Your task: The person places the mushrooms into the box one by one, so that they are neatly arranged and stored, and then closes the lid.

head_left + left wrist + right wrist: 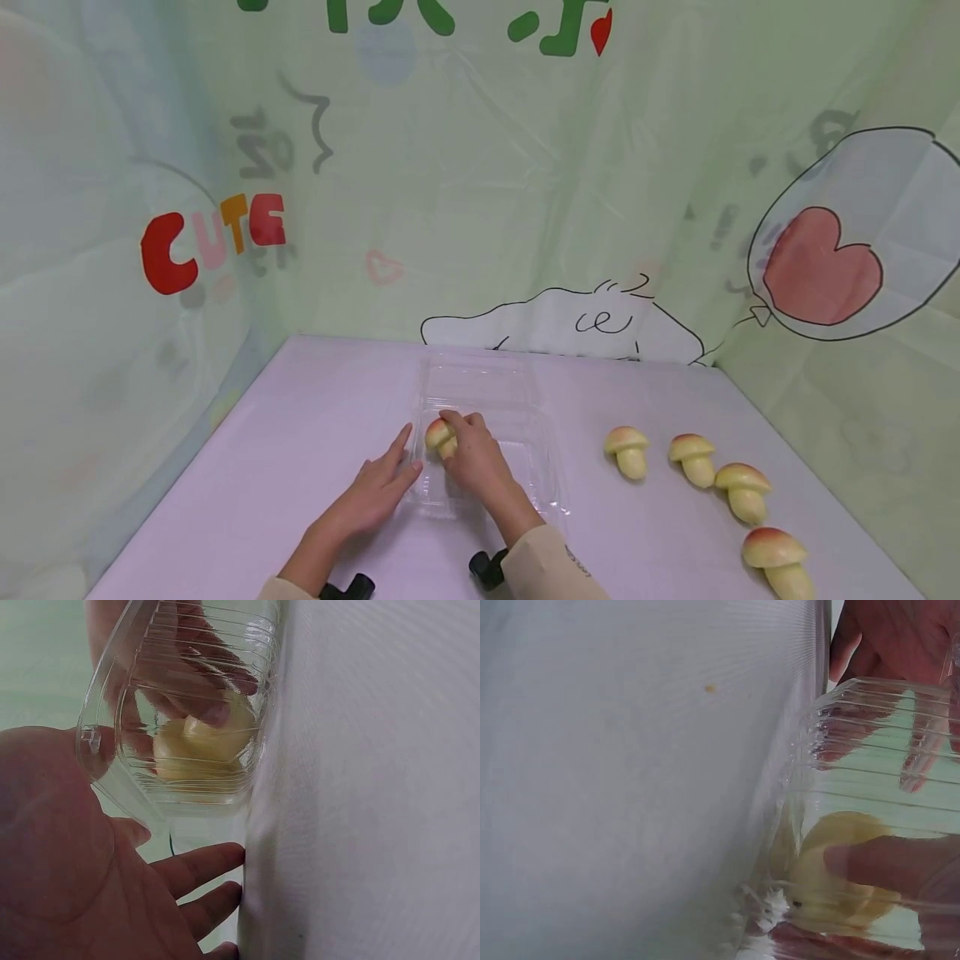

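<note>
A clear plastic clamshell box [525,475] lies opened out on the table, its lid [476,379] folded back on the far side. Inside the left part of the box is a mushroom [441,435], yellow with a reddish cap, which my right hand [477,458] grips between thumb and fingers. Through the ribbed wall, the left wrist view also shows this mushroom [199,746] low in the box. My left hand [375,490] is at the box's left side, fingers extended, its thumb close to the rim; in the left wrist view its fingertips rest on the table.
Several similar mushrooms stand on the right of the table, among them a nearer one [780,560] and one closest to the box [627,452]. The lilac table [300,417] is enclosed by printed curtains [480,183] at the back and sides.
</note>
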`<act>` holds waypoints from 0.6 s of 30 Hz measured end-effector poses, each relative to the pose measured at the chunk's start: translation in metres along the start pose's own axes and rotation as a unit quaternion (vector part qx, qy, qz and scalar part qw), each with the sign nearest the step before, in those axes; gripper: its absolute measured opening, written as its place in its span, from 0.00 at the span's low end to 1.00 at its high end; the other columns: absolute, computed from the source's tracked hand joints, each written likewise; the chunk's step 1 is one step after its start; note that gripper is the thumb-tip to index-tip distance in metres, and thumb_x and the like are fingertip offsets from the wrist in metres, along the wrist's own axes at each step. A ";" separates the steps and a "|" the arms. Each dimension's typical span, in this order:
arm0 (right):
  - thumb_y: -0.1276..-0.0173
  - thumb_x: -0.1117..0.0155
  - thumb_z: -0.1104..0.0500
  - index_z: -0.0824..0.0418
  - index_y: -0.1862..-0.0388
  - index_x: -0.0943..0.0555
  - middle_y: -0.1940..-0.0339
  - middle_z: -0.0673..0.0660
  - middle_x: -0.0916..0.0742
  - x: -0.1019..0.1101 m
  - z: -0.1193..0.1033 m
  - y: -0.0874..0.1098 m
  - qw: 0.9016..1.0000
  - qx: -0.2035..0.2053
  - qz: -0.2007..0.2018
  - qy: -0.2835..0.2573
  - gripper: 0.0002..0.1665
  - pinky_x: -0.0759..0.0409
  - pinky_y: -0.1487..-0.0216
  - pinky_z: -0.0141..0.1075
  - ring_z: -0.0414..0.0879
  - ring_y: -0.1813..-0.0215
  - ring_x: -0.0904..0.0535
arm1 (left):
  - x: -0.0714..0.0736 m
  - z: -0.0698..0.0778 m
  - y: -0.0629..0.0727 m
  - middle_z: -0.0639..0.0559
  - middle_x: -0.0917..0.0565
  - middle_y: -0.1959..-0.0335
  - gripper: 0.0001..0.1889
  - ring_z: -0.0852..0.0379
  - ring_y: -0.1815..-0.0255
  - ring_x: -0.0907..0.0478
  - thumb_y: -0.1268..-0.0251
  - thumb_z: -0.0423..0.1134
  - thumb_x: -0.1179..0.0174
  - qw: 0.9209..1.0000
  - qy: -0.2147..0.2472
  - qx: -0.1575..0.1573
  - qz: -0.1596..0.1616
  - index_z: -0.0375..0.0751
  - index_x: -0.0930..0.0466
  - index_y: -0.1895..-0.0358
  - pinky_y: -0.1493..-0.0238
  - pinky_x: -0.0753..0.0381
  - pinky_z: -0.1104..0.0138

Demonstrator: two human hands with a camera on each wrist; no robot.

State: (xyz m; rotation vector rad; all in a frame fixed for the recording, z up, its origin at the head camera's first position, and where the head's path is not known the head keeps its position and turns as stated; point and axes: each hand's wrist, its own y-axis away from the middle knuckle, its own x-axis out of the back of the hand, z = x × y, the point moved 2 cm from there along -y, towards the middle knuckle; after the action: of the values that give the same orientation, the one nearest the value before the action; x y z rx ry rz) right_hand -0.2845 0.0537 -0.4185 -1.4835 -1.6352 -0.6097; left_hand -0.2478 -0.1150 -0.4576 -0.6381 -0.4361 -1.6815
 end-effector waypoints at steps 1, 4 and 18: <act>0.41 0.25 0.70 0.55 0.29 0.24 0.43 0.67 0.20 0.000 0.000 0.000 1.000 -0.003 -0.001 0.000 0.40 0.16 0.58 0.48 0.56 0.56 0.18 | 0.000 0.000 0.000 0.30 0.28 0.26 0.35 0.31 0.21 0.38 0.17 0.52 0.53 1.000 0.000 0.000 0.000 0.45 0.51 0.15 0.20 0.61 0.32; 0.41 0.25 0.69 0.54 0.27 0.25 0.41 0.67 0.20 -0.001 -0.001 -0.001 1.000 -0.015 -0.005 -0.001 0.42 0.15 0.55 0.49 0.56 0.54 0.18 | 0.000 -0.001 0.000 0.30 0.28 0.26 0.35 0.32 0.21 0.37 0.16 0.52 0.53 1.000 0.001 -0.002 0.000 0.45 0.51 0.15 0.20 0.61 0.32; 0.43 0.23 0.64 0.57 0.24 0.29 0.39 0.69 0.21 0.009 0.004 0.001 1.000 -0.018 -0.002 -0.011 0.47 0.15 0.53 0.54 0.59 0.53 0.17 | -0.001 -0.002 -0.001 0.30 0.28 0.26 0.35 0.32 0.21 0.37 0.16 0.52 0.54 1.000 -0.001 -0.007 0.002 0.44 0.51 0.15 0.21 0.61 0.31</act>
State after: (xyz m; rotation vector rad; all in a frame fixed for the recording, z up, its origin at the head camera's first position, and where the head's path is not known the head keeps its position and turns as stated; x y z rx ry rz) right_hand -0.2846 0.0620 -0.4134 -1.5183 -1.6516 -0.6312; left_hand -0.2488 -0.1158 -0.4598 -0.6508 -0.4246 -1.6810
